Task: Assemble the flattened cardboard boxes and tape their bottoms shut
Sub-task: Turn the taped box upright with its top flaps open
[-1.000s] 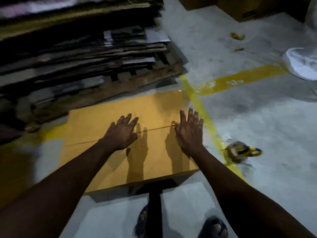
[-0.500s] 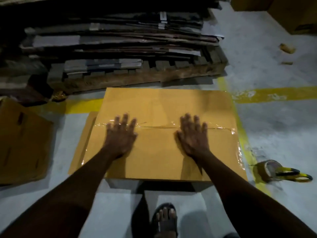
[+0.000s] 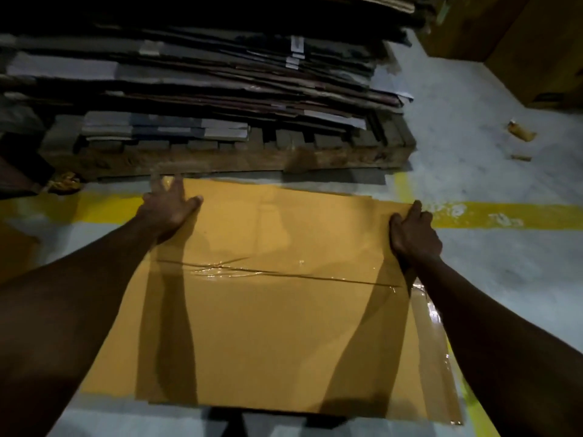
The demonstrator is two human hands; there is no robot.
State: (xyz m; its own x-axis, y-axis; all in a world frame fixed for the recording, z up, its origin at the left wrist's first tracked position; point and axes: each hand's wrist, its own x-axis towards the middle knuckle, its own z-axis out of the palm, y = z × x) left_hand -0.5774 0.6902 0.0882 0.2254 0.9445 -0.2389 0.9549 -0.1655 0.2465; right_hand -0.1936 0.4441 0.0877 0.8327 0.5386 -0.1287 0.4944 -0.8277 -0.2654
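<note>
A brown cardboard box (image 3: 284, 326) stands on the floor with its taped bottom facing up. A strip of clear tape (image 3: 252, 272) runs along the centre seam and down the right side. My left hand (image 3: 167, 208) grips the far left corner of the box, fingers curled over the edge. At the far right corner, my right hand (image 3: 411, 231) clasps the edge with the thumb on top. Both arms reach across the box's top face.
A wooden pallet (image 3: 220, 159) stacked with flattened cardboard sheets (image 3: 202, 83) sits just beyond the box. Yellow floor lines (image 3: 492, 214) cross the grey concrete. Assembled boxes (image 3: 520, 48) stand at the far right, and cardboard scraps (image 3: 520, 132) lie near them.
Both hands left the middle of the taped seam and slid to the far corners, where they now grip the box's edges. The camera moved closer; the tape dispenser is out of view.
</note>
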